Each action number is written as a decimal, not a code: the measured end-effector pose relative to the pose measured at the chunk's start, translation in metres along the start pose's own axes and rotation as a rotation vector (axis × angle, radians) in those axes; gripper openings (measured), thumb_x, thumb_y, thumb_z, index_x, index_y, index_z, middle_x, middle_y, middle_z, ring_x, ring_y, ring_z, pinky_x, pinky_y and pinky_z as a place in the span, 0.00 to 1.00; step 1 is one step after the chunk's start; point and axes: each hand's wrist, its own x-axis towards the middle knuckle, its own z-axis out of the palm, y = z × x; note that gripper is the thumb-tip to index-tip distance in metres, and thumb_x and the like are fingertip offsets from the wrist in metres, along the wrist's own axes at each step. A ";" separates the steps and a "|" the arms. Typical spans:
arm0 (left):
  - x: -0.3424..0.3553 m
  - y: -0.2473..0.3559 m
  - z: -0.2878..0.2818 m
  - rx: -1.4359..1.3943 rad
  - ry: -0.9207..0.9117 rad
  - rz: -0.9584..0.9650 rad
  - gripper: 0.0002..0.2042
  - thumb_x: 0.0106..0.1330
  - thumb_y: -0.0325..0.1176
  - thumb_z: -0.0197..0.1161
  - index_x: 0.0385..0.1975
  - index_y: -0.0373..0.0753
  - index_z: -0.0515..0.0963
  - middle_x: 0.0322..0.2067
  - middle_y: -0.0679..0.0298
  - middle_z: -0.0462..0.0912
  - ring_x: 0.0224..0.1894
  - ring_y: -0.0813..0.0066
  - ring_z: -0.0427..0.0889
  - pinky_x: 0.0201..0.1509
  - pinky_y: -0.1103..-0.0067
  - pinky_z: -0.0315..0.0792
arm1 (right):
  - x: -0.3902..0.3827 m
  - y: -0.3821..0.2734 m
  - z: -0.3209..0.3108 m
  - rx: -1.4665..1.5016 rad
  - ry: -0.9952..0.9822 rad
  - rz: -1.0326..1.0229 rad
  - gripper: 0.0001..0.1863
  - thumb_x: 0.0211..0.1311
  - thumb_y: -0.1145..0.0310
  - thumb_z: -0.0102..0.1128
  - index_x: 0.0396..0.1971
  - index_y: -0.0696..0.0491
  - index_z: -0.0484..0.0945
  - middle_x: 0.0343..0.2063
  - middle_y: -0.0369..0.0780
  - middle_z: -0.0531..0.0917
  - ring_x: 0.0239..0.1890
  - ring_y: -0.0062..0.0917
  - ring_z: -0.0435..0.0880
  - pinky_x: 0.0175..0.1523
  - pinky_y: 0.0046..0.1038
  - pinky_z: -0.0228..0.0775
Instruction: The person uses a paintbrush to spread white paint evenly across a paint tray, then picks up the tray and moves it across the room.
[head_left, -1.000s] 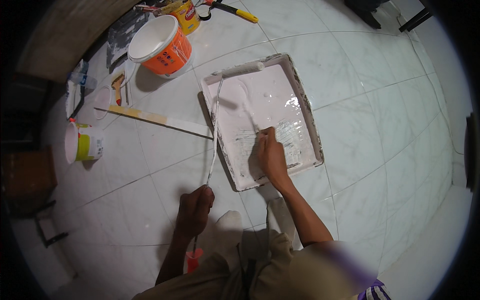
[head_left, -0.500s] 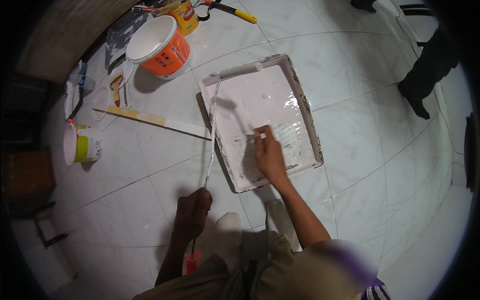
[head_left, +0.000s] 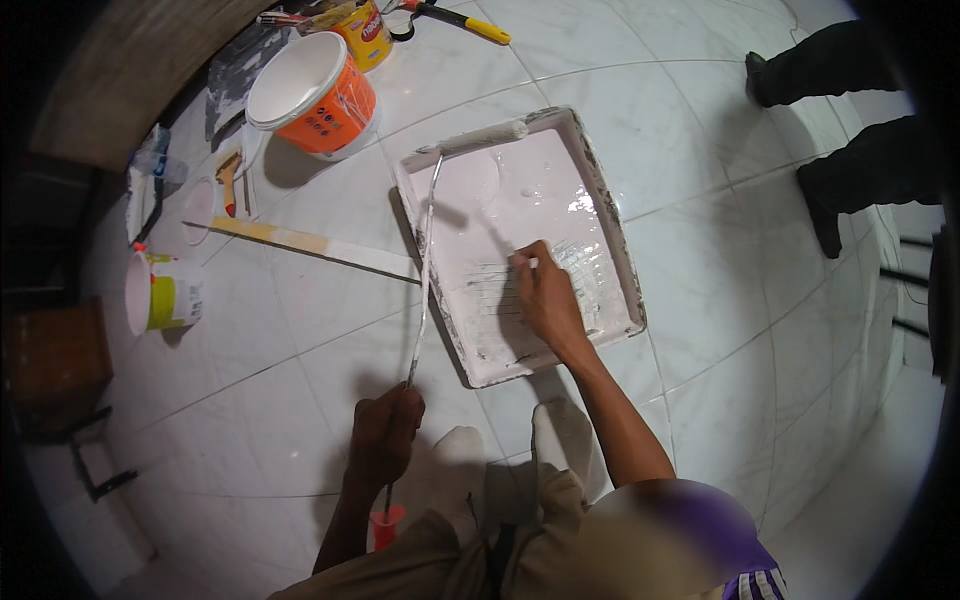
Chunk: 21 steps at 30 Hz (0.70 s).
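My left hand [head_left: 385, 435] is closed round the long metal rod of a paint roller [head_left: 428, 240]. Below the fist, the roller's red handle end [head_left: 385, 527] shows near my trousers. Its paint-covered sleeve [head_left: 485, 138] lies along the far end of a paint tray [head_left: 632, 290] holding pale pinkish-white paint [head_left: 540, 200]. Over the tray's ridged ramp is my right hand [head_left: 550, 300], its fingers pinched together at the paint. What they hold, if anything, is too small to make out.
A white-and-orange bucket [head_left: 325, 110], a yellow can [head_left: 365, 35] and a yellow-black handled tool [head_left: 465, 22] stand or lie far left. A flat stick [head_left: 310, 240] touches the tray. Left are a brush [head_left: 229, 180] and a small tub [head_left: 165, 292]. Another person's legs [head_left: 860, 165] are at right.
My right hand has shifted slightly up and right over the ramp. The roller sleeve has moved slightly in the paint. The other person's legs have moved, and both now show at the right.
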 end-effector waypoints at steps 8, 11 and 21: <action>-0.003 0.005 0.001 -0.112 -0.022 -0.125 0.20 0.79 0.41 0.48 0.23 0.37 0.71 0.13 0.65 0.68 0.15 0.74 0.67 0.22 0.73 0.62 | 0.006 0.003 -0.007 -0.011 0.021 0.024 0.13 0.76 0.65 0.46 0.43 0.60 0.72 0.22 0.56 0.82 0.27 0.56 0.83 0.36 0.51 0.71; -0.002 -0.002 -0.001 0.069 0.019 0.077 0.20 0.79 0.41 0.48 0.23 0.36 0.71 0.13 0.65 0.68 0.15 0.75 0.68 0.22 0.73 0.63 | 0.011 0.002 -0.011 -0.026 0.060 0.007 0.13 0.76 0.64 0.46 0.43 0.61 0.72 0.23 0.57 0.82 0.29 0.57 0.83 0.38 0.52 0.72; -0.002 -0.002 0.001 0.046 0.018 0.059 0.22 0.79 0.44 0.47 0.22 0.37 0.70 0.13 0.66 0.68 0.14 0.75 0.68 0.22 0.73 0.63 | 0.023 0.015 -0.005 -0.015 0.147 0.018 0.13 0.75 0.65 0.44 0.44 0.59 0.72 0.24 0.59 0.81 0.32 0.60 0.82 0.40 0.53 0.72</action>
